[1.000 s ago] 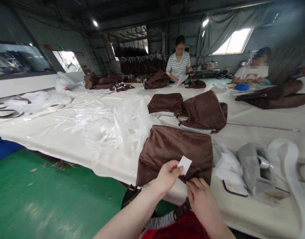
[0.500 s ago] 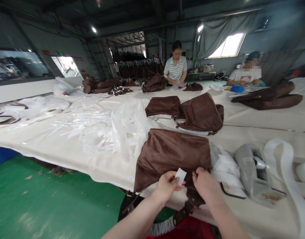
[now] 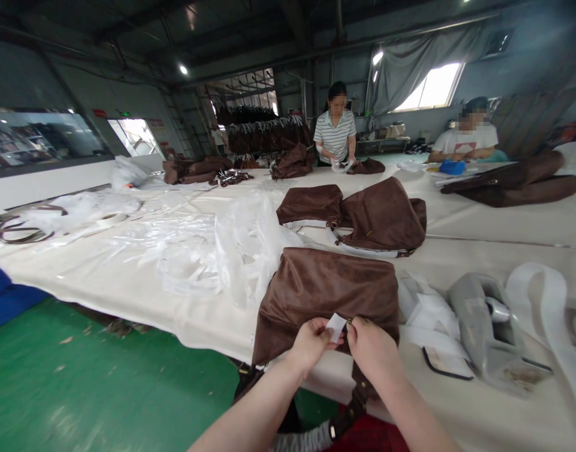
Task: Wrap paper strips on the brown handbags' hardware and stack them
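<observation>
The bare left forearm (image 3: 253, 405) slants in from seven o'clock; the bare left hand (image 3: 315, 341) points toward two, thumb and fingers pinched. From five o'clock, the bare right forearm (image 3: 408, 405) brings the bare right hand (image 3: 367, 344), fingers curled, close beside it.

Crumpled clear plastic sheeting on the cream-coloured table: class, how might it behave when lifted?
The crumpled clear plastic sheeting is probably floppy, given its loose folds. Its see-through thinness suggests little weight. Its shine hints at slipperiness.

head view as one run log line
bag: on table | left hand: holds white card | right hand: pinches small pull
</observation>
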`<control>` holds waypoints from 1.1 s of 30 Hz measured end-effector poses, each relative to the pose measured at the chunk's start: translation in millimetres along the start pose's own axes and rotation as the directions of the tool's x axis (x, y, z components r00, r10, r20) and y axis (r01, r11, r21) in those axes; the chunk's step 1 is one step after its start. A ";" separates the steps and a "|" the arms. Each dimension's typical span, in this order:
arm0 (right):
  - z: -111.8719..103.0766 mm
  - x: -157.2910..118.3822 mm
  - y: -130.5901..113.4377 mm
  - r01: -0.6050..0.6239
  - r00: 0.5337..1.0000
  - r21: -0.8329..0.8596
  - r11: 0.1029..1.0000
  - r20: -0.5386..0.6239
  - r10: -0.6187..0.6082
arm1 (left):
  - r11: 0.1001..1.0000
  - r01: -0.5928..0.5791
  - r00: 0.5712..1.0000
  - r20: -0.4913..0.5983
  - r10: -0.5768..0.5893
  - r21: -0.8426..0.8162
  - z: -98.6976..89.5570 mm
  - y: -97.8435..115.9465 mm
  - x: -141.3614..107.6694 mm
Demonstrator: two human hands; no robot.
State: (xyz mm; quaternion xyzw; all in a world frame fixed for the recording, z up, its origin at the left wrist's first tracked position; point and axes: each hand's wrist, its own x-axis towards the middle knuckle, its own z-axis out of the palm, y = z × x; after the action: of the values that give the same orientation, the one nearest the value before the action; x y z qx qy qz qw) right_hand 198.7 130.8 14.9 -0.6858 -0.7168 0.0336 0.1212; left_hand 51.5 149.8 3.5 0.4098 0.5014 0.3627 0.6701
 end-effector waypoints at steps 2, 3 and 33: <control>3.1 3.7 -3.0 0.010 1.000 0.030 1.000 0.011 -0.010 | 1.000 -0.009 1.000 -0.004 0.009 -0.007 -0.1 -0.2 -3.5; 4.9 3.9 -2.7 0.011 1.000 0.048 0.999 0.010 -0.012 | 1.000 -0.006 1.000 -0.008 0.006 -0.009 0.0 -0.8 -5.0; 18.9 -34.2 12.0 0.152 0.952 0.284 0.947 -0.300 -0.063 | 0.807 -0.306 0.920 -0.062 0.388 0.505 28.8 -4.8 -11.3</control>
State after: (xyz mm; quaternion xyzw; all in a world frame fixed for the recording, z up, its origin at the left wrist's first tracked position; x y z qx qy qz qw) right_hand 207.3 99.8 -10.3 -0.6159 -0.7147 0.0368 0.3295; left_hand 77.1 132.3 8.0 0.6188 0.5452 0.3736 0.4245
